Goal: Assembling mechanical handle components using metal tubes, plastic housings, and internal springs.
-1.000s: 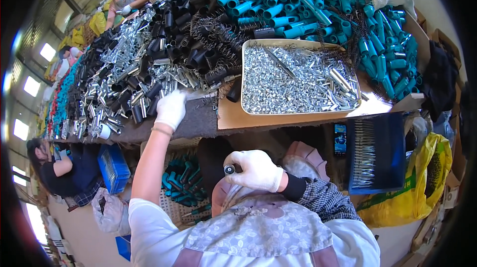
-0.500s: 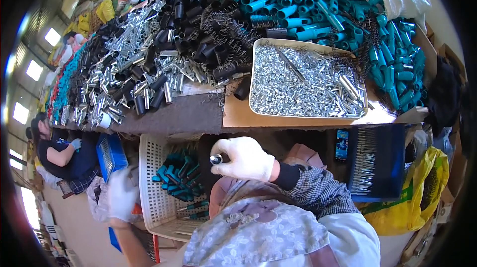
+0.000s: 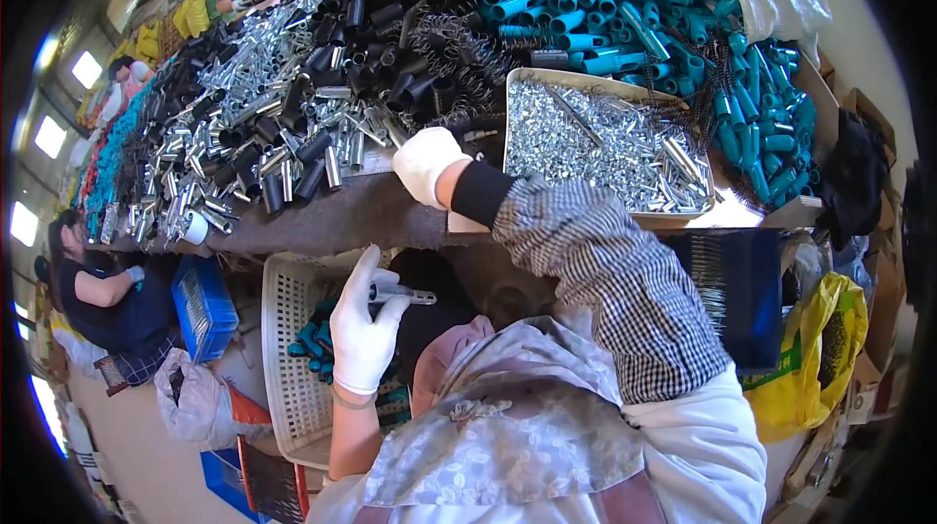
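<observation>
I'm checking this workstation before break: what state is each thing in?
White-gloved left grip, closed on a silver metal tube.
White-gloved right grip, fingers partly hidden, hold unclear.
Shallow cream rectangular tray, filled with small silver metal parts.
White perforated plastic basket, open, holding teal pieces.
Blue plastic bin at right, open, holding thin metal rods.

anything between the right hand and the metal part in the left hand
Only the table's front edge crosses the view between the right hand and the metal part; whether it blocks the path is unclear.
</observation>
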Motion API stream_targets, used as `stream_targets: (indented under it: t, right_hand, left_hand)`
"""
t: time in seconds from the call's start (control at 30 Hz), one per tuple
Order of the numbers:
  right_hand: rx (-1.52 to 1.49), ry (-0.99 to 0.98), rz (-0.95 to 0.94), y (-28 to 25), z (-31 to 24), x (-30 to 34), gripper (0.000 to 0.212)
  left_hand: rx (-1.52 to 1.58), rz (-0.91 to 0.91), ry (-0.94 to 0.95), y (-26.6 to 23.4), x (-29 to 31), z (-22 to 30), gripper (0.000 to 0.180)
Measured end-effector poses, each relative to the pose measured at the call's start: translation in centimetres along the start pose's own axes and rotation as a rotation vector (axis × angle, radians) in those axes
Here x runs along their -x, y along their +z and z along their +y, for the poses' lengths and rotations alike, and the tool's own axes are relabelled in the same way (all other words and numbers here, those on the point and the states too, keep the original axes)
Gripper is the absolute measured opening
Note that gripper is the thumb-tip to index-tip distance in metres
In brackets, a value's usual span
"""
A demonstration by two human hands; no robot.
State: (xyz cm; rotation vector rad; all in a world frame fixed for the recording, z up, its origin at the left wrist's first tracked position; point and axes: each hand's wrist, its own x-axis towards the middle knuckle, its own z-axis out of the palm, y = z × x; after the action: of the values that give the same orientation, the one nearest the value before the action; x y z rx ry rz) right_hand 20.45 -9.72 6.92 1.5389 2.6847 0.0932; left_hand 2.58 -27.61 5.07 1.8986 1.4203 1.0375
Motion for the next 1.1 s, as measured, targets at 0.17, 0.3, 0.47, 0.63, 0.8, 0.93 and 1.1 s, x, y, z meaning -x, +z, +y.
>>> stream_targets:
  t: [0.17,0.3,0.47,0.63,0.8,0.93,1.1]
  right_hand:
    - [-0.167,0.021,0.24,-0.7,3.1,-0.2,0.018]
    - [-0.539,0.06,0.608,-2.4,7.6,1.7,0.026]
    - [-0.931,0.195,0.647,-3.1,9.1,4.8,0.026]
    - [-0.917,0.165,0.617,-1.6,7.4,5.2,0.028]
    - [-0.986,0.111,0.813,-0.4,4.6,2.6,0.029]
    - [-0.73,0.089,0.678,1.6,3.2,0.4,0.026]
    - [-0.687,0.135,0.744,1.5,2.9,0.4,0.024]
  left_hand:
    - [0.15,0.137,-0.059,-0.4,1.0,-1.2,0.06]
    - [0.348,0.185,-0.201,-0.3,1.1,-1.5,0.06]
    - [0.462,0.251,-0.186,1.4,-0.2,-1.9,0.055]
    - [0.745,0.274,-0.131,3.1,-3.4,-3.5,0.054]
    - [0.845,0.302,-0.169,4.9,-7.6,-6.0,0.06]
    - [0.822,0.327,-0.236,5.7,-9.1,-6.9,0.061]
    - [0.816,0.293,-0.261,5.4,-8.9,-6.8,0.06]
